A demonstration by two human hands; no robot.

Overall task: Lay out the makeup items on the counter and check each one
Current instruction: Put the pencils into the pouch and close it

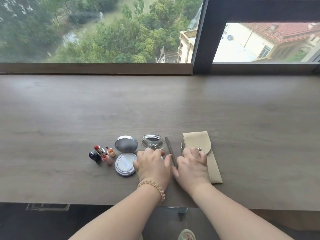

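Observation:
The makeup lies in a row near the front of the wooden counter [155, 104]. From the left: an open red lipstick [99, 149] with its dark cap [94, 155], two small pink lip tubes [108, 155], and an open white cushion compact [125, 164]. My left hand [152, 163] lies palm down over the base of a clear compact, whose raised lid [152, 142] shows above my fingers. A brown pencil [170, 153] lies between my hands. My right hand [192, 165] rests on a beige pouch [207, 148], fingers curled over the lower end of a thin pen [181, 147].
The counter runs wide to both sides and back to a low wooden sill [95, 68] under a large window. A dark window post [204, 40] stands at the back right. The counter's front edge is just below my wrists. A coiled band [155, 187] circles my left wrist.

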